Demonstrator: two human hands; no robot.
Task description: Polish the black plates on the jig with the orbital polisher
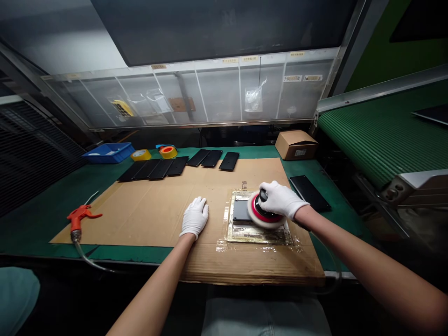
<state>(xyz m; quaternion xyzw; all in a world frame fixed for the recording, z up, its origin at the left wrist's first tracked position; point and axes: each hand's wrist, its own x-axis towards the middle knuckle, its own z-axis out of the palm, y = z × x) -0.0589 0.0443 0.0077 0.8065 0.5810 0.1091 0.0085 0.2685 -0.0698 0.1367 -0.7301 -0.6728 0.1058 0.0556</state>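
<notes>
My right hand (281, 199), in a white glove, is closed over the top of a round red and white sander (263, 215). The sander's pad rests on a dark flat panel (241, 211) that lies in a taped-down shiny fixture (257, 235) on the cardboard sheet (150, 210). My left hand (194, 217), also gloved, lies on the cardboard to the left of the fixture with its fingers curled loosely, holding nothing.
Several dark panels (164, 168) lie in a row at the cardboard's far edge, one more panel (310, 192) at the right. An orange air gun (77, 219) lies left. Tape rolls (168, 151), a blue tray (108, 153), a small box (297, 143) and a green conveyor (381, 130) surround the bench.
</notes>
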